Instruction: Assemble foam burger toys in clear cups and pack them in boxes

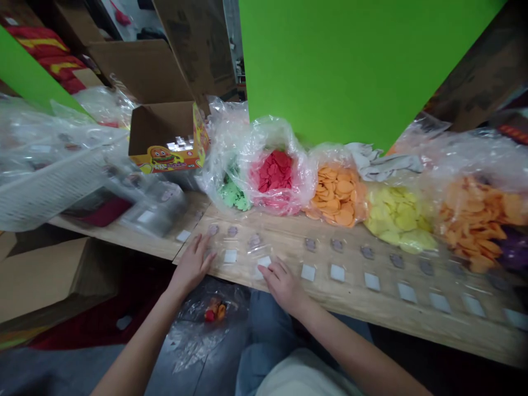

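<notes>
My left hand (192, 265) lies at the left end of a row of clear plastic packs, fingers spread, its fingertips over the pack nearest the wooden tabletop's seam. Each pack seems to hold a small greyish piece and a white square. My right hand (284, 287) has its thumb and fingers closed on the near edge of one clear plastic pack (259, 254), touching its white square (264, 264). Between the hands lies another pack with a white square (230, 256). To the right, several more packs with white squares (337, 273) are lined up.
Behind the row stand plastic bags of green pieces (234, 192), red pieces (275, 171), orange discs (335, 190) and yellow discs (398, 212). An open printed carton (165, 137) is at back left, beside a blurred white basket (61, 176). A green panel (338, 71) rises behind.
</notes>
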{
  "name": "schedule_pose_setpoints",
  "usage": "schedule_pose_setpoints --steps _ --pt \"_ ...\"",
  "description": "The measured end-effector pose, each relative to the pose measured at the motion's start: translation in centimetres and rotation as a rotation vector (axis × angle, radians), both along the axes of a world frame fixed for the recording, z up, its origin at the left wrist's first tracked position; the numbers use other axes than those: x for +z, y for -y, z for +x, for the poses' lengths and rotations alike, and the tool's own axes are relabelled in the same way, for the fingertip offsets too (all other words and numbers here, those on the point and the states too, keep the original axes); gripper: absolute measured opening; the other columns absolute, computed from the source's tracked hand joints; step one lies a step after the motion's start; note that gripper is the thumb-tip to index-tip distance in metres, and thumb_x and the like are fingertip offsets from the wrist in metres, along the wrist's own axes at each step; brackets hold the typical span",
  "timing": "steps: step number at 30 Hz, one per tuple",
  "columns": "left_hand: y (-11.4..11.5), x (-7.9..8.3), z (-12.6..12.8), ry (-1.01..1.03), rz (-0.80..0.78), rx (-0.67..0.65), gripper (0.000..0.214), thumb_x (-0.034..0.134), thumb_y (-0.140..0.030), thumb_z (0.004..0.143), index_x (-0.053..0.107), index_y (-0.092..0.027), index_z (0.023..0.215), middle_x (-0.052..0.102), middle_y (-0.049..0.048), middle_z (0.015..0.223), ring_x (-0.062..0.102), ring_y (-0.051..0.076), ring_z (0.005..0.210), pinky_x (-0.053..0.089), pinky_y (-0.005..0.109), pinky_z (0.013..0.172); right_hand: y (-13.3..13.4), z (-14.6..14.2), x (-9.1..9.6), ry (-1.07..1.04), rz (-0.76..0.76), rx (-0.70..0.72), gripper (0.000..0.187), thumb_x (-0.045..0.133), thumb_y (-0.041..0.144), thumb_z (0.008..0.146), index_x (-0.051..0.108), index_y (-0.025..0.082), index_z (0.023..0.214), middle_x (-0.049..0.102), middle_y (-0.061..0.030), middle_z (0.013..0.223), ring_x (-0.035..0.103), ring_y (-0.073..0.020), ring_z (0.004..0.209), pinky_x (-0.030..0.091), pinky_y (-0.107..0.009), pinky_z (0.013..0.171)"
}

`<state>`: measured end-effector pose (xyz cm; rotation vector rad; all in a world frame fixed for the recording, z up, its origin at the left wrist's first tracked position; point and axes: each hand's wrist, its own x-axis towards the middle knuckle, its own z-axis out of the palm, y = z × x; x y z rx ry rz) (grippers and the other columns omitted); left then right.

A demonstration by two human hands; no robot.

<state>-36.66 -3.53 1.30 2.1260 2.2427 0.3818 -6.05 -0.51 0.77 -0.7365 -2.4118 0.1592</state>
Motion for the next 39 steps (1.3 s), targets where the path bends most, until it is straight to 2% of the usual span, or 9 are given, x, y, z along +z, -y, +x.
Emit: schedule_pose_setpoints --steps 3,6,10,13,17,22,28,33,39 --pt "-1.4 0.9 0.2 -0.029 0.020 -0.001 0.052 0.036 -0.040 0.088 0.033 -0.017 0.134 0.034 0.0173 0.139 0.028 0.031 0.131 0.030 0.050 0.101 0.4 0.2 0.6 -0.043 -0.051 -0.209 0.035 0.041 0.012 0.087 0.051 0.016 0.120 0.056 -0.0073 0.085 0.052 -0.0189 0.085 0.047 -0.037 0.082" --pt "-0.8 2.3 3.9 -0.056 0.080 -0.033 0.056 0.038 -0.042 0.087 0.031 -0.014 0.135 0.027 0.0183 0.143 0.019 0.031 0.134 0.025 0.051 0.103 1.1 0.9 0.5 0.038 -0.083 -0.379 0.034 0.042 0.012 0.087 0.053 0.016 0.119 0.056 -0.0074 0.083 0.051 -0.0194 0.083 0.047 -0.037 0.081" --pt "1.5 2.7 10.8 -0.078 -0.048 -0.404 0.069 0.046 -0.050 0.081 0.024 -0.020 0.139 0.024 0.0112 0.146 0.020 0.027 0.135 0.023 0.046 0.106 2.0 1.8 0.0 0.172 -0.104 -0.462 0.033 0.048 0.014 0.085 0.055 0.019 0.117 0.059 -0.0060 0.086 0.050 -0.0200 0.085 0.037 -0.043 0.095" --pt "1.3 1.6 12.6 -0.173 -0.069 -0.488 0.052 0.044 -0.039 0.085 0.034 -0.026 0.134 0.025 0.0084 0.146 0.021 0.027 0.134 0.016 0.051 0.107 2.4 2.7 -0.1 0.241 -0.136 -0.479 0.035 0.048 0.018 0.085 0.053 0.021 0.119 0.060 -0.0058 0.091 0.050 -0.0203 0.089 0.030 -0.046 0.100" --pt "-0.8 0.5 11.2 -0.228 -0.061 -0.464 0.041 0.037 -0.028 0.089 0.041 -0.027 0.129 0.031 0.0084 0.144 0.024 0.025 0.134 0.017 0.052 0.106 2.4 3.7 0.3 0.294 -0.187 -0.509 0.037 0.048 0.025 0.085 0.050 0.020 0.121 0.060 -0.0071 0.100 0.049 -0.0219 0.095 0.025 -0.047 0.103" --pt "-0.3 1.4 10.4 -0.120 -0.014 -0.427 0.051 0.042 -0.037 0.087 0.032 -0.025 0.135 0.027 0.0087 0.145 0.021 0.026 0.134 0.021 0.049 0.107 2.3 3.5 0.5 0.292 -0.252 -0.495 0.046 0.050 0.034 0.084 0.046 0.017 0.126 0.059 -0.0089 0.110 0.048 -0.0244 0.101 0.017 -0.051 0.105" --pt "-1.0 1.6 4.3 0.051 0.221 0.124 0.048 0.036 -0.036 0.088 0.036 -0.015 0.131 0.037 0.0150 0.138 0.032 0.025 0.129 0.031 0.045 0.103 2.4 2.1 0.0 0.283 -0.249 -0.381 0.054 0.044 0.042 0.086 0.040 0.016 0.133 0.048 -0.0128 0.129 0.038 -0.0311 0.119 0.013 -0.055 0.104" --pt "-2.6 1.4 -2.6 -0.016 0.017 0.331 0.051 0.035 -0.041 0.088 0.040 -0.013 0.129 0.036 0.0141 0.139 0.029 0.026 0.131 0.027 0.043 0.105 0.8 -0.3 0.6 0.282 -0.222 -0.299 0.057 0.042 0.047 0.085 0.033 0.024 0.137 0.028 -0.0112 0.144 0.021 -0.0338 0.131 0.012 -0.058 0.103" --pt "-1.2 1.9 -3.8 -0.021 -0.148 0.395 0.054 0.024 -0.049 0.089 0.041 -0.017 0.129 0.054 0.0129 0.124 0.046 0.027 0.119 0.025 0.048 0.103 -0.8 -4.0 0.8 0.303 -0.265 -0.100 0.063 0.048 0.056 0.079 0.041 0.022 0.132 0.026 -0.0142 0.144 0.012 -0.0354 0.134 0.009 -0.059 0.104"
